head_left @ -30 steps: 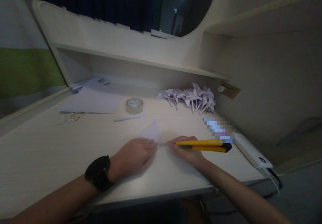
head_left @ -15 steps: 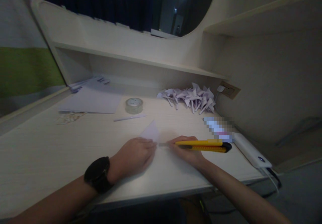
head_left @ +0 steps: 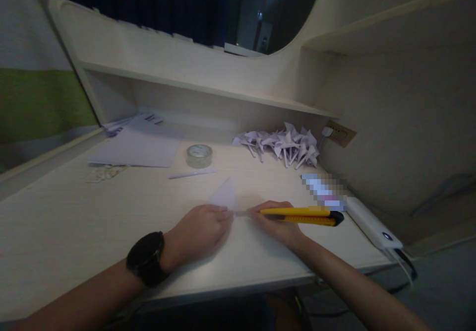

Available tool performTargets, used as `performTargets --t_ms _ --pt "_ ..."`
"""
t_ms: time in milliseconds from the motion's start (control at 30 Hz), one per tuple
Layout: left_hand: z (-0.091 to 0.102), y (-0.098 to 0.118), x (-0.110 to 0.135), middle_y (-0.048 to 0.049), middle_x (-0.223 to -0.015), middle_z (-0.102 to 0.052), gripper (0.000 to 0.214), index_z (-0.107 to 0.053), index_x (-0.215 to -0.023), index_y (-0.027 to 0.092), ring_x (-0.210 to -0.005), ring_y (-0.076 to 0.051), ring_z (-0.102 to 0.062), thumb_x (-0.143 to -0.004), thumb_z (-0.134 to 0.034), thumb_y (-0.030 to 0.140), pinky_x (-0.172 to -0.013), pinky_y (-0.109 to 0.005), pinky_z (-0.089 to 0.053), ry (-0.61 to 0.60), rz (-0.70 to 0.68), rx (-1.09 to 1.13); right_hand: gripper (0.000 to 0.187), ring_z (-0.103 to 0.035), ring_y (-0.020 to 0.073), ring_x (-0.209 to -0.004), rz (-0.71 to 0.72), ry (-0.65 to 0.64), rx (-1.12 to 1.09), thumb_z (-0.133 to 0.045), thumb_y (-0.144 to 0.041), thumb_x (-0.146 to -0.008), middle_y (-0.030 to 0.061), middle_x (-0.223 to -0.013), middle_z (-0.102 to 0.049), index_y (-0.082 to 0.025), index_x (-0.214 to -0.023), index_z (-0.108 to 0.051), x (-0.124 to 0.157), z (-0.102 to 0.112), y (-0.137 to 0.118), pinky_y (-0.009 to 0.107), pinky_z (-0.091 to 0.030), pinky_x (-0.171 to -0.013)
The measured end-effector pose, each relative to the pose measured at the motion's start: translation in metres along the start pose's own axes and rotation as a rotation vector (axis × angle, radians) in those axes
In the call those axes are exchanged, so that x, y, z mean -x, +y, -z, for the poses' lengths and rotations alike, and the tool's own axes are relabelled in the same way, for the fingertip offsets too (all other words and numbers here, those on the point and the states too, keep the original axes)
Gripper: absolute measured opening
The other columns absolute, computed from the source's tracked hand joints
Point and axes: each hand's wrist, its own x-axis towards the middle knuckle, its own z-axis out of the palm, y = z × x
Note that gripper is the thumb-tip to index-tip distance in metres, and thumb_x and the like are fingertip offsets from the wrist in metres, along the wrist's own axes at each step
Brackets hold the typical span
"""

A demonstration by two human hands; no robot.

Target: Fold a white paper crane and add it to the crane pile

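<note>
My left hand [head_left: 201,228], with a black watch on its wrist, presses a small folded piece of white paper [head_left: 224,193] against the desk. Its fingers are together and cover the paper's near part; one pointed corner sticks out beyond them. In my right hand [head_left: 275,222] is a yellow utility knife [head_left: 305,213], its black end pointing right. The knife's blade [head_left: 243,213] reaches left to the paper's right edge by my left fingertips. Whether the blade lies inside the fold I cannot tell.
Beyond the hands lie a thin white paper stick [head_left: 192,173] and a roll of clear tape [head_left: 200,157]. Paper sheets [head_left: 137,145] are stacked at the back left. Several paper pinwheels [head_left: 282,142] are piled at the back right. A phone [head_left: 323,192] and a white power strip [head_left: 374,223] lie along the right side.
Almost nothing differs. The whole view has shifted very slightly, while both hands, the paper and the knife keep the same arrangement.
</note>
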Motion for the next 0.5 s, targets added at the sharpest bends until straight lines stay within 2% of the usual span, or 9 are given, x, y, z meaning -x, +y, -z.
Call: performTargets --t_ms 200,500 --pt "0.0001 -0.0005 -0.0013 -0.0103 -0.106 -0.071 0.029 -0.065 -0.109 0.014 -0.098 -0.023 -0.066 -0.095 -0.04 0.019 -0.089 -0.04 -0.052 -0.018 0.019 -0.002 0.006 -0.07 0.0168 -0.065 0.003 0.019 -0.009 -0.071 -0.023 -0.077 0.0051 -0.076 -0.075 -0.019 -0.076 -0.074 0.0015 -0.0018 0.0044 0.026 -0.059 -0.062" --pt "-0.0001 -0.0003 -0.0015 -0.0106 -0.108 -0.07 0.029 -0.064 -0.109 0.013 -0.1 -0.023 -0.065 -0.095 -0.04 0.019 -0.092 -0.041 -0.051 -0.043 0.012 -0.005 0.007 -0.07 0.0173 -0.065 -0.004 0.011 0.013 -0.07 -0.024 -0.078 0.0045 -0.075 -0.075 -0.02 -0.076 -0.074 -0.0002 -0.0009 0.0009 0.026 -0.059 -0.062"
